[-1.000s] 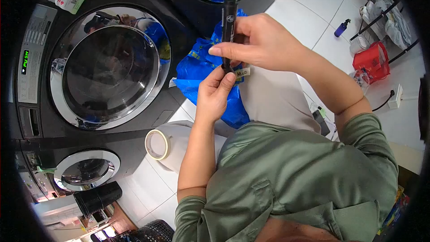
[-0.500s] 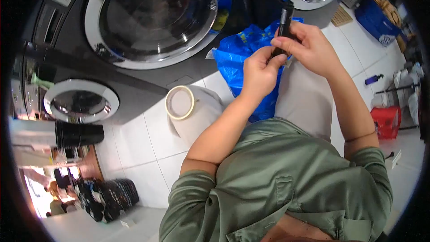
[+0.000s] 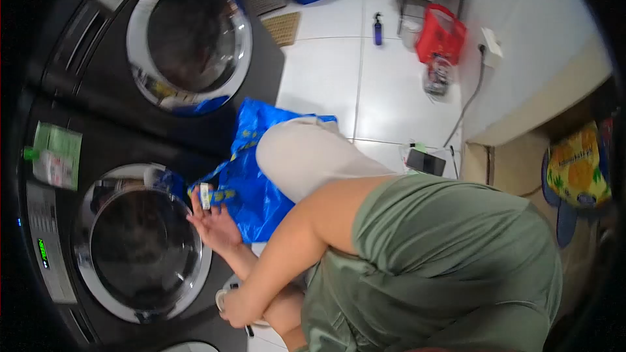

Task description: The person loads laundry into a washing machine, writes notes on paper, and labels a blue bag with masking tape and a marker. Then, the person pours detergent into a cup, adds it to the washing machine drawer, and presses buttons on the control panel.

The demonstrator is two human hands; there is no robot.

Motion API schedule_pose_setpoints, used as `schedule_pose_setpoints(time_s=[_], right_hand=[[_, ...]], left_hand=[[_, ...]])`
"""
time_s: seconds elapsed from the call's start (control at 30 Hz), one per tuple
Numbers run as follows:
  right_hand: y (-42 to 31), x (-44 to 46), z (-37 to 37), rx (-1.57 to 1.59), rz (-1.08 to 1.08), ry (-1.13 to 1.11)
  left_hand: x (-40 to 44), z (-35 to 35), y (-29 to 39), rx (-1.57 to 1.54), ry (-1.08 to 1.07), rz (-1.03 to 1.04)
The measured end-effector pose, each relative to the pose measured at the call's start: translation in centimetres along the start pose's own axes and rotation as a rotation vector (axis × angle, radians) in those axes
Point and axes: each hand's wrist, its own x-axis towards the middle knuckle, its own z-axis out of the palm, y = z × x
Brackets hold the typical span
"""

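Note:
My left hand (image 3: pixel 218 227) is palm up with its fingers apart. A small pale label (image 3: pixel 205 196) with dark marks lies against its fingertips, beside the blue bag (image 3: pixel 254 195). My right arm crosses over my left forearm. At the lower left, my right hand (image 3: pixel 241 308) is closed at the pale tape roll (image 3: pixel 220 300) by my left knee; its fingertips are partly hidden. Below this hand a short dark piece (image 3: pixel 250 331) shows, perhaps part of the marker.
Black front-loading machines (image 3: pixel 215 133) stand along the left. Ahead are a woven mat (image 3: pixel 282 29), a purple spray bottle (image 3: pixel 378 29) and a red bag (image 3: pixel 441 34). A dark phone-like object (image 3: pixel 426 162) lies on the floor at right, near a cable (image 3: pixel 465 104).
The view has turned right. My hands have parted; my right hand has left the label area and moved down-left to the tape roll. My left hand has opened, and the marker is no longer upright between them.

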Motion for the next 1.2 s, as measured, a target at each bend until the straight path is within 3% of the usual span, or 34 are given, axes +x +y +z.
schedule_pose_setpoints(time_s=[0.03,0.13,0.2,0.23,0.3,0.37,0.47,0.5,0.53,0.57,0.63,0.8,0.9,1.03,1.13,1.2], right_hand=[[0.9,0.9,0.4,-0.045,-0.133,-0.058],[1.2,-3.1,-4.6,0.012,-0.019,0.04],[2.2,-8.1,-10.4,0.21,0.212,0.183],[3.8,-11.5,-11.9,0.112,0.311,0.46],[10.6,-20.7,-15.6,-0.088,0.084,1.046],[14.1,-33.8,-18.2,-0.122,0.519,0.998],[19.7,-55.9,-13.4,-0.419,1.309,0.836],[20.1,-63.0,-10.7,-0.402,1.422,0.907],[18.4,-66.7,-10.5,-0.472,1.754,0.662],[18.1,-72.0,-7.8,-0.657,1.673,0.673],[16.6,-76.0,-7.2,-0.56,1.966,0.664],[18.4,-83.7,-3.4,-0.497,2.234,0.543],[18.6,-83.5,-4.3,-0.423,2.274,0.6],[19.1,-85.0,-7.3,-0.581,2.332,0.475],[20.7,-90.3,-6.6,-0.51,2.229,-0.301],[22.5,-92.1,-6.5,-0.488,2.087,-0.577]], left_hand=[[0.0,0.0,-0.1,0.002,0.015,-0.023],[0.2,-0.2,-0.5,0.08,0.052,-0.053],[-0.5,-1.2,0.2,0.211,0.113,-0.064],[-0.5,-1.6,0.3,0.224,0.168,-0.092],[-0.2,-2.9,0.5,0.245,0.278,-0.145],[0.2,-4.6,0.1,0.314,0.368,-0.177],[0.1,-5.9,-0.2,0.408,0.425,-0.232],[0.4,-6.2,-0.6,0.41,0.432,-0.252],[0.5,-6.2,-1.0,0.413,0.443,-0.272],[0.6,-6.2,-1.5,0.416,0.46,-0.293],[1.0,-7.2,-2.4,0.442,0.495,-0.323],[1.0,-6.7,-5.0,0.808,0.587,-0.384],[0.1,-5.8,-6.2,1.109,0.391,-0.5],[-1.1,-9.5,-7.4,1.631,-0.091,-0.335],[-1.6,-8.0,-8.5,1.931,-0.167,-0.158],[-2.1,-8.1,-8.6,2.177,-0.025,-0.111]])
